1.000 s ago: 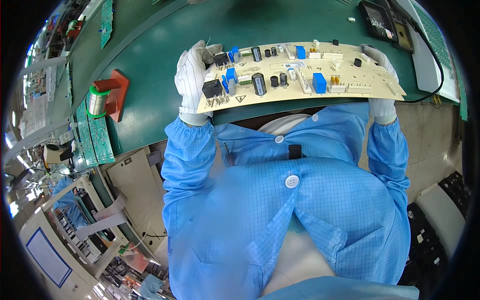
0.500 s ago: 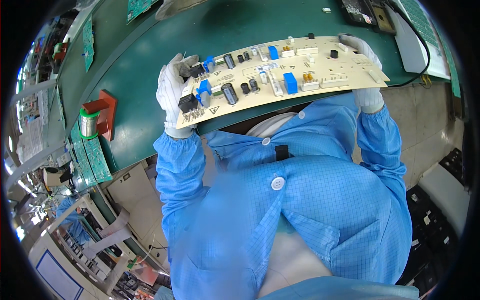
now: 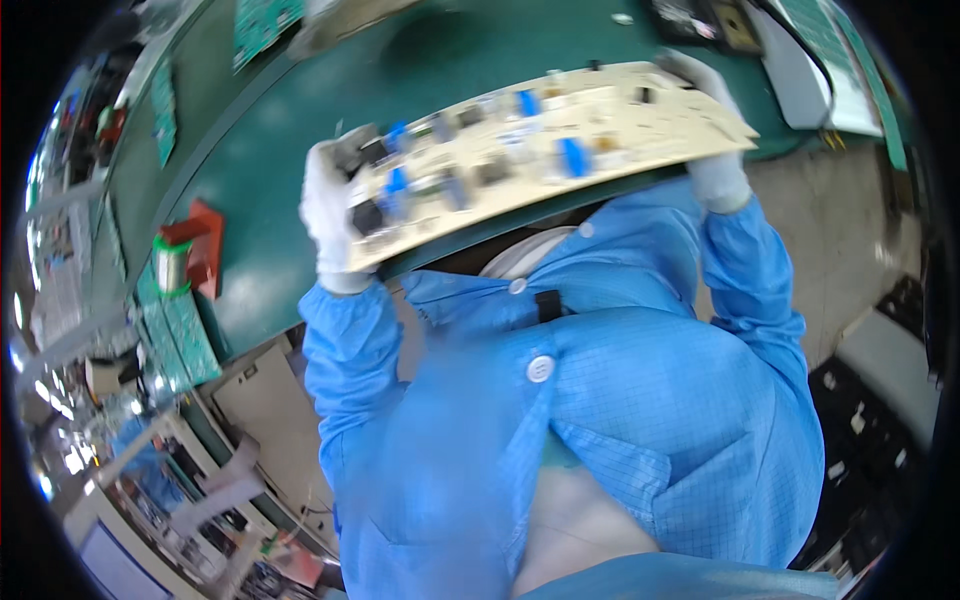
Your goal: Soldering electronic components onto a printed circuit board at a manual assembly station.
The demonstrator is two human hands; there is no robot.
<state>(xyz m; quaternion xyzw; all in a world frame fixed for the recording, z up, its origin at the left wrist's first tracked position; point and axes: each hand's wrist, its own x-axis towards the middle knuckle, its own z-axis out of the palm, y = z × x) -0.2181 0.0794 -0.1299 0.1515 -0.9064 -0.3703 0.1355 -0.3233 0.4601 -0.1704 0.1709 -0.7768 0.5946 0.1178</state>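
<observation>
Your white-gloved left hand [image 3: 325, 205] is gripping the left end of a long, cream-coloured circuit board [image 3: 540, 185], while your white-gloved right hand [image 3: 712, 85] is gripping its right end. You are holding it over the near edge of the green counter [image 3: 270, 240], where a red stand [image 3: 206, 250] is sitting farther left.

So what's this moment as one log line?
left grip: on board, left end; right grip: on board, right end; board: above bench; spool: left of board
</observation>
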